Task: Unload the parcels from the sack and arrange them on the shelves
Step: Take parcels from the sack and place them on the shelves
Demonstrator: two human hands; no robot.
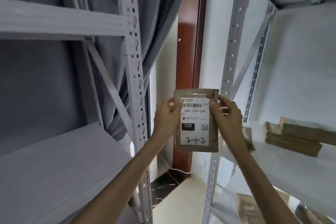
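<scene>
A flat brown parcel (196,94) with a white shipping label, marked "220" and a handwritten "3-1-2", is held upright in front of me between the two shelving units. My left hand (166,118) grips its left edge and my right hand (227,118) pinches its upper right corner. Brown parcels (294,138) lie stacked on the right shelf (283,169). The left shelf (60,162) is bare. The sack is not in view.
White metal uprights (135,82) frame the left rack and another upright (234,45) frames the right rack. A grey curtain (156,23) and a red-brown door frame (185,56) stand behind. More parcels (249,205) sit on a lower right shelf.
</scene>
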